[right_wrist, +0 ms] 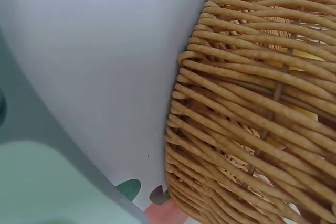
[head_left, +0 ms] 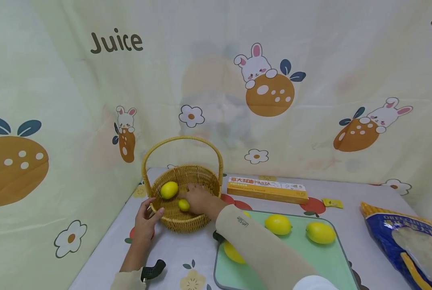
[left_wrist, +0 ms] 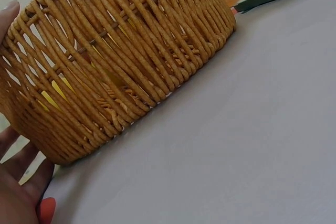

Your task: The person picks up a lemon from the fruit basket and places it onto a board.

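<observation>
A wicker basket (head_left: 190,223) with a tall arched handle stands at the back left of the table. My left hand (head_left: 145,219) grips its near-left rim, thumb over the edge and fingers against the outer side; the left wrist view shows those fingers (left_wrist: 21,166) low on the weave. Inside, one lemon (head_left: 169,190) lies at the left. My right hand (head_left: 198,199) reaches into the basket over the right rim, touching or right beside a second lemon (head_left: 183,205) that it partly covers. Its fingertips are hidden, and the right wrist view has only basket weave (right_wrist: 252,103) and table.
A green tray (head_left: 303,266) at front right bears several lemons, including one lemon (head_left: 278,224) near its back edge; my right forearm crosses above it. Behind stand a pasta box (head_left: 266,191) and a small yellow packet (head_left: 333,203). A blue pasta bag (head_left: 408,245) lies far right.
</observation>
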The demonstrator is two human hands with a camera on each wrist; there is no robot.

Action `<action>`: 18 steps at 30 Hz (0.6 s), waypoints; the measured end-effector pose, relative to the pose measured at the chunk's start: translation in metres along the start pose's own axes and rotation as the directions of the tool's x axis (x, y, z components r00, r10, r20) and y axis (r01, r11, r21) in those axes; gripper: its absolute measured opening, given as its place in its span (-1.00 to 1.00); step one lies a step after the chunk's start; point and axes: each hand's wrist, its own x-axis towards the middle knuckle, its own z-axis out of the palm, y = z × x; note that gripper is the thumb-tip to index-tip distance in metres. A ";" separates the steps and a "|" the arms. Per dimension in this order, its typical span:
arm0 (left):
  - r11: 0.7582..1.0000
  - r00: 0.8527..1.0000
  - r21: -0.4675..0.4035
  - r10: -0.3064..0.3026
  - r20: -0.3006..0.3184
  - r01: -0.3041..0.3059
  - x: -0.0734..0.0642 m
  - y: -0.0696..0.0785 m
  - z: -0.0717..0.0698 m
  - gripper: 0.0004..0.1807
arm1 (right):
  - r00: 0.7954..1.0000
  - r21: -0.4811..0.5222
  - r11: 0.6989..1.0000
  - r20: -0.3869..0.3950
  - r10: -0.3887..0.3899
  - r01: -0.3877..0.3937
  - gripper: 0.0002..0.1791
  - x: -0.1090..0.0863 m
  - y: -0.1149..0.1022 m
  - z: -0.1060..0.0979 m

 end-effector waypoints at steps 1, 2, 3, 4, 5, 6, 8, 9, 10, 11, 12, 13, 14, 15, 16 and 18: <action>1.000 1.000 0.002 0.000 -0.004 0.000 0.000 0.000 0.000 -0.38 | 1.000 0.002 1.000 -0.002 -0.003 0.003 -0.53 0.000 0.000 -0.001; 1.000 1.000 0.004 0.003 -0.005 -0.003 0.000 0.000 0.000 -0.38 | 1.000 0.001 1.000 0.000 -0.005 0.005 -0.53 -0.001 -0.001 -0.002; 1.000 1.000 0.006 0.003 -0.007 -0.003 0.001 0.000 -0.001 -0.38 | 1.000 0.005 1.000 0.000 -0.005 0.005 -0.53 -0.001 -0.001 -0.002; 1.000 1.000 0.009 0.006 -0.006 -0.006 0.001 -0.001 0.000 -0.38 | 1.000 0.008 1.000 0.003 -0.003 0.003 -0.53 -0.002 -0.001 -0.003; 1.000 1.000 0.010 0.004 -0.007 -0.004 0.001 -0.001 0.000 -0.39 | 1.000 0.011 1.000 0.002 -0.003 0.002 -0.53 -0.003 -0.001 -0.003; 1.000 1.000 0.012 0.005 -0.006 -0.005 0.001 -0.001 0.000 -0.38 | 1.000 0.010 1.000 0.003 -0.003 0.003 -0.52 -0.004 0.000 -0.004; 1.000 1.000 0.013 0.009 -0.001 -0.009 0.002 -0.002 0.000 -0.39 | 1.000 0.009 1.000 -0.004 -0.005 0.005 -0.52 -0.005 0.001 -0.005; 1.000 1.000 0.015 0.008 0.000 -0.008 0.002 -0.002 0.000 -0.39 | 1.000 0.012 1.000 -0.009 -0.006 0.006 -0.51 -0.006 0.001 -0.006; 1.000 1.000 0.014 0.011 0.002 -0.011 0.003 -0.002 0.000 -0.39 | 1.000 0.010 1.000 -0.015 -0.010 0.010 -0.51 -0.007 0.002 -0.007; 1.000 1.000 0.015 0.012 0.004 -0.012 0.003 -0.002 0.000 -0.39 | 1.000 0.012 1.000 -0.021 -0.016 0.016 -0.51 -0.008 0.003 -0.008; 1.000 1.000 0.018 0.013 0.005 -0.013 0.003 -0.002 0.000 -0.39 | 0.999 0.010 1.000 -0.026 -0.022 0.022 -0.50 -0.010 0.004 -0.009; 1.000 1.000 0.019 0.013 0.004 -0.013 0.003 -0.002 -0.001 -0.40 | 0.999 0.010 1.000 -0.030 -0.027 0.027 -0.50 -0.012 0.005 -0.010; 1.000 1.000 0.023 0.010 0.002 -0.010 0.002 -0.003 -0.001 -0.40 | 0.999 0.010 0.999 -0.032 -0.033 0.033 -0.49 -0.014 0.005 -0.012; 1.000 1.000 0.024 0.010 0.001 -0.010 0.002 -0.003 -0.001 -0.40 | 0.999 0.012 0.999 -0.037 -0.037 0.038 -0.48 -0.017 0.005 -0.014; 1.000 1.000 0.021 0.011 0.000 -0.011 0.001 -0.003 -0.001 -0.40 | 0.998 0.017 0.999 -0.039 -0.042 0.043 -0.46 -0.019 0.006 -0.016; 1.000 1.000 0.027 0.004 -0.003 -0.004 -0.001 -0.003 -0.001 -0.40 | 0.998 0.035 0.998 -0.043 -0.048 0.050 -0.42 -0.026 0.006 -0.020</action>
